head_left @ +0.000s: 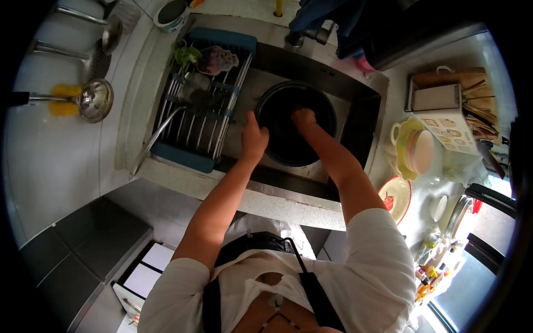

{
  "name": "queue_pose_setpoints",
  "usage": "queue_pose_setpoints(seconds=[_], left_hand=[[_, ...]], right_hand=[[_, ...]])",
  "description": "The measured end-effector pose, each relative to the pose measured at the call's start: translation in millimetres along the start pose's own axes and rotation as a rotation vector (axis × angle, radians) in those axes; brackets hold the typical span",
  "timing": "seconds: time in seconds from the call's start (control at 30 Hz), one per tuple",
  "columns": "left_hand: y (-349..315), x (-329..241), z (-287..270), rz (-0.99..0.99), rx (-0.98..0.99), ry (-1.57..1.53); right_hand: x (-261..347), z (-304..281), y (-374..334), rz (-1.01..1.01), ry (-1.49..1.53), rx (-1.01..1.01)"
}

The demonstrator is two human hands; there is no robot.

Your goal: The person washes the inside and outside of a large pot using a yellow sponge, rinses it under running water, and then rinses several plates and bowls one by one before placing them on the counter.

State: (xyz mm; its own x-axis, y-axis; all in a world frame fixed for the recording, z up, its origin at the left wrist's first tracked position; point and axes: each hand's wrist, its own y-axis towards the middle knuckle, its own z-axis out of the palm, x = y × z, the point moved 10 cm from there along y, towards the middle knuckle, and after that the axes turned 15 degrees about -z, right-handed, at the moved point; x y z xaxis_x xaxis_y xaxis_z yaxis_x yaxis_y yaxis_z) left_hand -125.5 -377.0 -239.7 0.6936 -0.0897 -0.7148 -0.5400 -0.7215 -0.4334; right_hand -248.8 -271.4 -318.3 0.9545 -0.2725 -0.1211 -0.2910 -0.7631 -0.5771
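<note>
A round black pot [282, 160] stands in the steel sink [363, 122], its inside very dark. At its left side my left hand [255, 137] grips the rim, thumb raised along the edge. My right hand [303, 117] reaches down inside the pot with its fingers curled in. Shadow hides the fingertips and whatever they may hold. Across the sink's left part lies a drying rack [183, 154] with metal bars and blue-green ends. It carries a slotted turner [195, 93], leafy greens [187, 56] and a reddish-purple patterned piece [217, 60].
A faucet [317, 36] rises behind the sink, beside hanging dark cloth [338, 25]. Ladles [95, 101] hang on the left wall. Stacked yellow and pink bowls [420, 151], a red-rimmed plate [408, 195] and a utensil holder [478, 102] crowd the right counter.
</note>
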Motion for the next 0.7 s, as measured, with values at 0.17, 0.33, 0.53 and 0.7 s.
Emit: queue_pose_setpoints(seconds=[0.17, 0.33, 0.53, 0.7], left_hand=[[-6.2, -10.0, -4.9, -0.013, -0.029, 0.049], [-14.8, -19.7, 7.5, 0.2, -0.023, 0.204], [-13.6, -13.0, 7.1, 0.118, 0.037, 0.214], [-14.3, -9.9, 1.0, 0.187, -0.061, 0.208]], right_hand=[[65.3, 9.5, -30.3, -0.43, 0.155, -0.126], [102.7, 20.8, -25.3, -0.431, 0.536, 0.121], [72.1, -19.1, -25.4, -0.075, 0.404, -0.516], [31.8, 5.7, 0.8, 0.013, 0.301, -0.218]])
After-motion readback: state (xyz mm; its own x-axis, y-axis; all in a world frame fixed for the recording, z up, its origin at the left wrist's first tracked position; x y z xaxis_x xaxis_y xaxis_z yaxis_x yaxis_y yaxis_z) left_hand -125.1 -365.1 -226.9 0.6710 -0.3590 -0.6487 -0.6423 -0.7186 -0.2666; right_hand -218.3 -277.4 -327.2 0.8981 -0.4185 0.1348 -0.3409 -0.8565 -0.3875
